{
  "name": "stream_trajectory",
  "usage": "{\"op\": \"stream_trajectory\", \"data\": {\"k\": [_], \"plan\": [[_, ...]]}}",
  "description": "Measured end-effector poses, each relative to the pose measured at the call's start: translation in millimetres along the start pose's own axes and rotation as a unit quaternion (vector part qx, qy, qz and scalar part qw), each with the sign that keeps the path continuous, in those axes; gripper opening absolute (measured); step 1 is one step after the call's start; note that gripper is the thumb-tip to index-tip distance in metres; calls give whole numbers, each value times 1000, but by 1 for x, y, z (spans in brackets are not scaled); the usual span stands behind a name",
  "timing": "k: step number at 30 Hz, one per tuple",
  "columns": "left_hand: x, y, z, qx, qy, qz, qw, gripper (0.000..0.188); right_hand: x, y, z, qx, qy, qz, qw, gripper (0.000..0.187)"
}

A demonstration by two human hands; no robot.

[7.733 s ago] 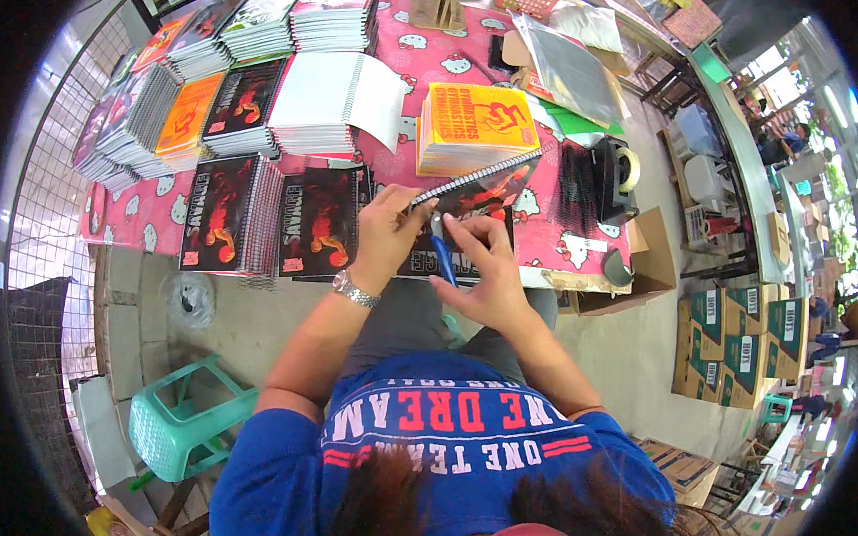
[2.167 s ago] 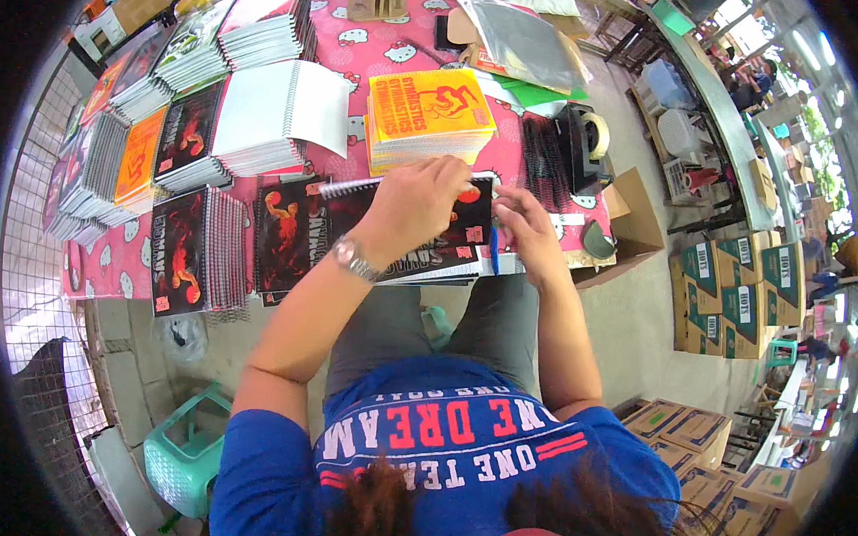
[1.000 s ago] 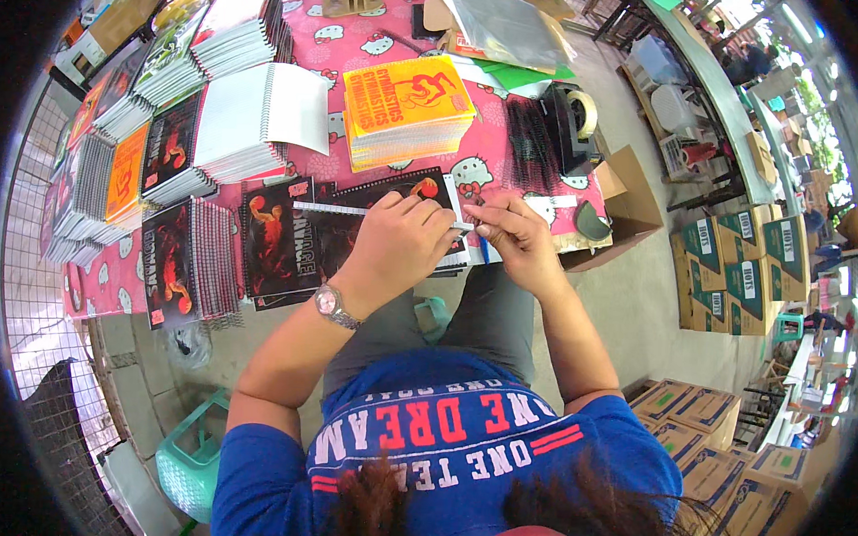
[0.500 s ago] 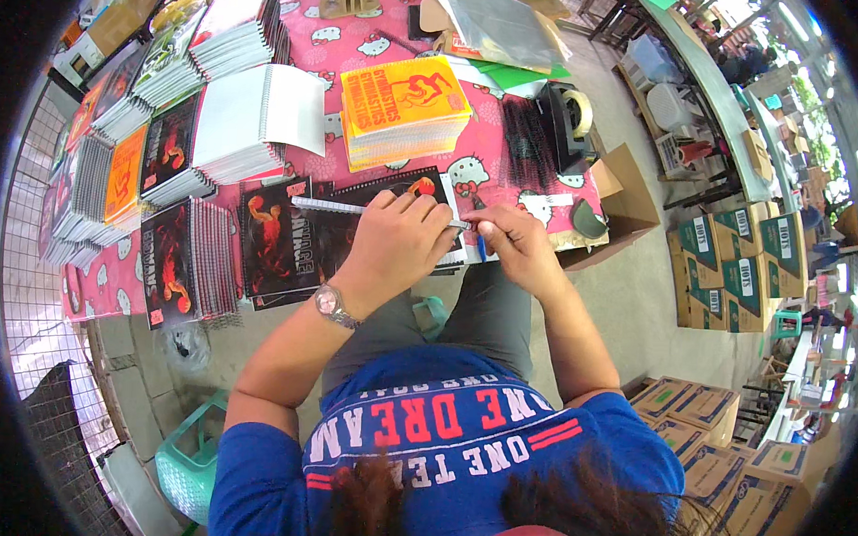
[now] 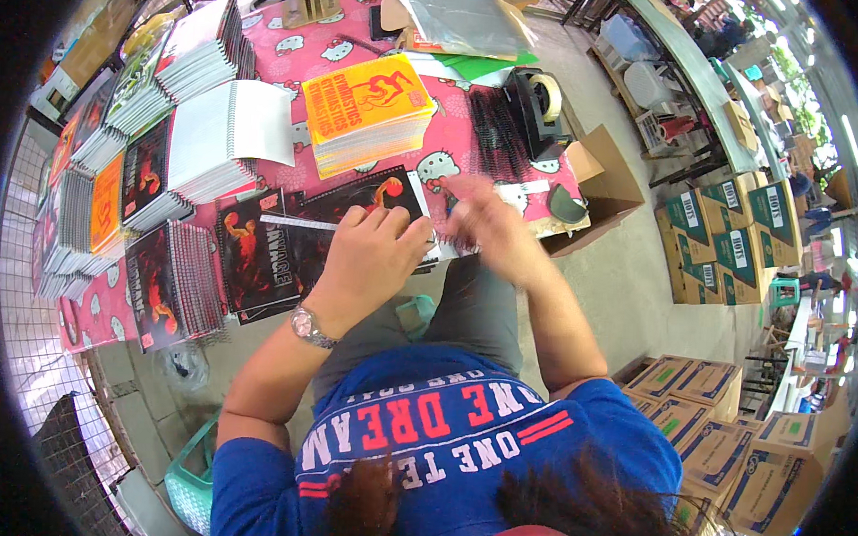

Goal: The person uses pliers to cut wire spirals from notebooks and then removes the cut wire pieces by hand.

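My left hand (image 5: pixel 378 249) is closed over a narrow pale strip (image 5: pixel 296 223) with fine marks along it. Its other end disappears under my fingers. Beneath lies a black-covered notebook (image 5: pixel 341 206) with a red-orange figure, near the table's front edge. My right hand (image 5: pixel 487 223) is smeared by motion just right of that notebook, its fingers unclear. More black notebooks (image 5: pixel 245 226) overlap at its left. Behind stands a stack of orange-yellow notebooks (image 5: pixel 371 96).
White-paged spiral notebooks (image 5: pixel 228 119) rise in stacks at the left. A tape dispenser (image 5: pixel 539 106) and a bundle of black binding coils (image 5: pixel 493 133) sit on the pink patterned cloth at right. An open carton (image 5: pixel 607 189) adjoins the table's right side; stacked boxes (image 5: pixel 728 241) stand beyond.
My right hand has come off the strip's end beside my left hand and swung slightly upward, now blurred. My left hand stays over the strip. The whole view has shifted a little.
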State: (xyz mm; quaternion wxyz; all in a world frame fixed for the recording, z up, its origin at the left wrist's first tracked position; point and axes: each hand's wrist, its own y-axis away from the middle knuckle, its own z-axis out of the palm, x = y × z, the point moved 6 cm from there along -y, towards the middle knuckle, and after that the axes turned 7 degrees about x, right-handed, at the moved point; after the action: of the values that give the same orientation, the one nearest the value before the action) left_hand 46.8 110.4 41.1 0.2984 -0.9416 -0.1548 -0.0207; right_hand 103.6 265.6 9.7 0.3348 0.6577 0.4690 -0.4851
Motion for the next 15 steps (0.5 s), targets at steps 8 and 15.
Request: {"op": "stream_trajectory", "data": {"k": [8, 15], "plan": [[-7, 26, -8, 24, -76, -142, 987, 40, 204, -8, -165, 315, 534, 288, 730, 71], [-45, 72, 15, 184, -75, -127, 972, 35, 96, -57, -79, 76, 81, 58, 992, 51]]}}
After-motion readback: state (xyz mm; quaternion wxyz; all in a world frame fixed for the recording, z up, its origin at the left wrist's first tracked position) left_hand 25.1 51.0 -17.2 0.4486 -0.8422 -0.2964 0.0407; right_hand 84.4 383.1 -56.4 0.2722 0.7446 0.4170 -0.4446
